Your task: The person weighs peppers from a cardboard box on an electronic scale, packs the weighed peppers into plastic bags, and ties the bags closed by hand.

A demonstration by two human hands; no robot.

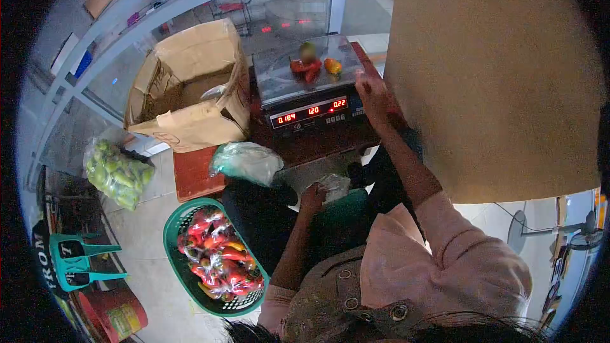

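My left hand (313, 197) is closed on a clear plastic bag (334, 187) over my lap. My right hand (372, 89) is raised at the right edge of the weighing scale (309, 115), fingers apart and apparently holding nothing. On the scale's shiny plate (273, 82) lie several red peppers (307, 71) and, closest to my right hand, an orange-yellow pepper (333, 66). A blurred roundish patch behind them cannot be made out. The red display reads 0.184, 1.20 and 0.22.
Left of the scale stands an open cardboard box (203, 130). Plastic bags (246, 163) lie below it. A green basket (170, 251) holds bagged peppers (222, 257). A bag of green peppers (117, 174) sits on the floor. A large cardboard sheet (495, 82) rises at the right.
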